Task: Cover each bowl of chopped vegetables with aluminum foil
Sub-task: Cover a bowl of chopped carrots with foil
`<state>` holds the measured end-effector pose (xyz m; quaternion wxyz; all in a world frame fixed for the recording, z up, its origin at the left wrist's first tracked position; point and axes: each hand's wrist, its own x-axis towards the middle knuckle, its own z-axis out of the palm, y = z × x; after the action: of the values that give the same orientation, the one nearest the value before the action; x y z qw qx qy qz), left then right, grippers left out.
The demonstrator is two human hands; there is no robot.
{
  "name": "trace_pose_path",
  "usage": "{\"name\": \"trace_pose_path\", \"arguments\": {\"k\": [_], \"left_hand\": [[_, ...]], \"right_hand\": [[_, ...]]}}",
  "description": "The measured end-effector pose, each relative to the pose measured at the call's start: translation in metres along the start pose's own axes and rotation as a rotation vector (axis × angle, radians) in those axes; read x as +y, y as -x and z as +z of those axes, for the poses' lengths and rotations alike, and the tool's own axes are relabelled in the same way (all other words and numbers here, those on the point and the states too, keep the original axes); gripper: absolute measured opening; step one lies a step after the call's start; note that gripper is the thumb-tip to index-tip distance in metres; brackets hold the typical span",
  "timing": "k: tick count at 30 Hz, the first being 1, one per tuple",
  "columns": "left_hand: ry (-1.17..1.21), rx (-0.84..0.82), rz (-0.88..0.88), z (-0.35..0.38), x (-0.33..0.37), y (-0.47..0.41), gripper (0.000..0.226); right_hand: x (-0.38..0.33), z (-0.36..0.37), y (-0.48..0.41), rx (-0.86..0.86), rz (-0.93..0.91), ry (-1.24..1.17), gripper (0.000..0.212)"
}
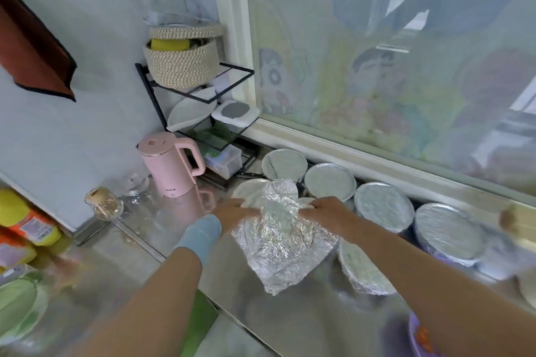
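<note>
Crumpled foil sheet [278, 238] draped over a bowl [249, 191] on the tabletop [290, 322]. Left hand [235, 211] and right hand [324, 211]: each grip pinching a side edge of the sheet. Foil-covered bowls [384, 206] lined along the window. Pink kettle [171, 165] further left.

The left hand [235, 211] and right hand [324, 209] hold a crumpled foil sheet [278, 243], apparently over a bowl [248, 193].
</note>
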<state>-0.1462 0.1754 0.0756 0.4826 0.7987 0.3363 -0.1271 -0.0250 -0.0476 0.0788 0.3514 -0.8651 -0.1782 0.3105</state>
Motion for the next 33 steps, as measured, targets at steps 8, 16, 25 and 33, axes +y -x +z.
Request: {"name": "trace_pose_path", "arguments": {"k": [8, 16, 25, 33], "left_hand": [[-0.188, -0.102, 0.096, 0.106, 0.039, 0.033, 0.061], [-0.240, -0.403, 0.021, 0.177, 0.059, 0.047, 0.024], [-0.341, -0.469, 0.040, 0.269, 0.071, 0.061, 0.022], [-0.579, -0.390, 0.071, 0.329, 0.087, 0.056, 0.027]], "right_hand": [[0.086, -0.068, 0.067, 0.101, 0.060, 0.085, 0.029], [0.149, -0.081, 0.119, 0.084, 0.149, 0.274, 0.027], [0.240, -0.097, 0.143, 0.055, 0.240, 0.366, 0.047], [0.282, -0.119, 0.127, 0.076, 0.236, 0.533, 0.051]]}}
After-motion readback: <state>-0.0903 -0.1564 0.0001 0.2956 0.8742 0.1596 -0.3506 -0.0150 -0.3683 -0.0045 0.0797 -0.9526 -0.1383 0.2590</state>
